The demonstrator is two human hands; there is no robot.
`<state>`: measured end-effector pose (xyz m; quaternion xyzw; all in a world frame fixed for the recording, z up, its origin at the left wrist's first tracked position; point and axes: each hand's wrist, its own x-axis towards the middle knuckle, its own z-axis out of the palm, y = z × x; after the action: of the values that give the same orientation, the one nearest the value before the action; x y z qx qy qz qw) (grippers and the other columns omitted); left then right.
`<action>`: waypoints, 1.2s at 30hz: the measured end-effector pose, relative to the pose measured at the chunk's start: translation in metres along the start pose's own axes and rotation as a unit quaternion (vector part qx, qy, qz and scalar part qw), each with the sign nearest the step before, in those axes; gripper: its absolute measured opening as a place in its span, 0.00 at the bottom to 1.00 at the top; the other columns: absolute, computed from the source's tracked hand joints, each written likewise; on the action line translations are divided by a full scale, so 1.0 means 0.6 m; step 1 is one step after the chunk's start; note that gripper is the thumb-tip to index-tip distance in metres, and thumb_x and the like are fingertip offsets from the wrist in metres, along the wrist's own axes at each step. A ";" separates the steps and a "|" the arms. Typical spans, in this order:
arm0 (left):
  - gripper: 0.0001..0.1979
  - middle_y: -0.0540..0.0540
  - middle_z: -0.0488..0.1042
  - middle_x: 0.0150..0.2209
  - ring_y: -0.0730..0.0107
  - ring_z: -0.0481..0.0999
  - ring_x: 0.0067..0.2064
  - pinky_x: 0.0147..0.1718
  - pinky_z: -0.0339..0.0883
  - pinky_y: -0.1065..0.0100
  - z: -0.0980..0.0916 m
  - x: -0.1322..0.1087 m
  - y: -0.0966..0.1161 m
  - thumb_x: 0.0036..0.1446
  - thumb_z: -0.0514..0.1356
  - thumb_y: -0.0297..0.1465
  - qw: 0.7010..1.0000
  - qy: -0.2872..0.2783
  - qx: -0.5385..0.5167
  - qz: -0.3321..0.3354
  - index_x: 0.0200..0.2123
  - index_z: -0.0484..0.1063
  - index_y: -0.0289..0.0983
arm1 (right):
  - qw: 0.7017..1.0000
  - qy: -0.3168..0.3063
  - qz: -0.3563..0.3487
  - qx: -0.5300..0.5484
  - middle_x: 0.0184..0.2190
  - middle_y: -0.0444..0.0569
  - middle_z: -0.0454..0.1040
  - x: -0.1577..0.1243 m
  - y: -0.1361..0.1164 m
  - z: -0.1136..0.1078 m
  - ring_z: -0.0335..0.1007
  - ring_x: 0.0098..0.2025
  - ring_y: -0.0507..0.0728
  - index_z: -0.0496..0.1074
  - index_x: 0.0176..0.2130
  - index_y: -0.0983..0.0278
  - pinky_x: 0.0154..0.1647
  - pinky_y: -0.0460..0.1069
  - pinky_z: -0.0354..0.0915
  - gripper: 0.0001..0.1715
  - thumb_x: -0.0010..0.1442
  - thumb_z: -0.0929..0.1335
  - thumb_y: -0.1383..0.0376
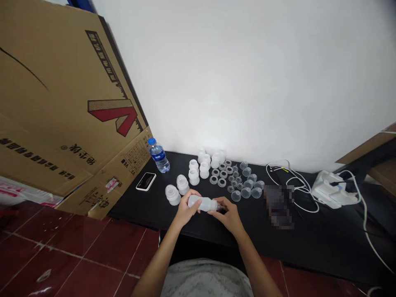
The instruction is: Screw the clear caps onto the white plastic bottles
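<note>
Head view: left hand (185,210) and right hand (225,214) grip bottle (201,203) near table edge (136,222).

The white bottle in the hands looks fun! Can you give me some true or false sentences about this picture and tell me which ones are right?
1. The left hand and the right hand both hold a white plastic bottle. True.
2. The water bottle has a red cap. False: its cap is blue.
3. The big sheet of cardboard leans against the white wall. True.
4. The floor has blue tiles. False: its tiles are dark red.
</note>
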<state>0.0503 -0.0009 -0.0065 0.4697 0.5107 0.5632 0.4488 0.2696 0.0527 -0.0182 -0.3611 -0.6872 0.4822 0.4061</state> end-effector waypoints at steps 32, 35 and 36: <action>0.21 0.41 0.80 0.49 0.61 0.81 0.42 0.36 0.81 0.64 -0.001 0.004 -0.008 0.61 0.72 0.45 0.999 -0.030 -0.002 0.017 0.49 0.75 0.39 | 0.994 0.021 0.082 0.069 0.22 0.43 0.76 0.006 -0.009 0.014 0.72 0.20 0.53 0.78 0.40 0.62 0.23 0.47 0.71 0.22 0.68 0.72 0.46; 0.20 0.43 0.80 0.46 0.64 0.81 0.38 0.34 0.80 0.65 -0.001 0.007 -0.008 0.62 0.71 0.45 1.000 -0.023 -0.002 0.020 0.48 0.75 0.39 | 0.994 0.023 0.062 0.084 0.33 0.47 0.81 0.007 -0.004 0.015 0.78 0.29 0.56 0.79 0.49 0.61 0.25 0.48 0.75 0.24 0.63 0.77 0.47; 0.20 0.44 0.80 0.45 0.66 0.80 0.36 0.34 0.79 0.66 -0.002 0.008 -0.008 0.63 0.70 0.46 1.000 -0.021 -0.001 0.018 0.49 0.75 0.39 | 0.995 0.025 0.049 0.089 0.39 0.49 0.82 0.007 -0.004 0.014 0.80 0.33 0.57 0.79 0.52 0.60 0.28 0.48 0.77 0.26 0.60 0.78 0.49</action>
<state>0.0485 0.0040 -0.0110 0.4902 0.4922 0.5619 0.4491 0.2600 0.0527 -0.0167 -0.3687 -0.6125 0.5513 0.4300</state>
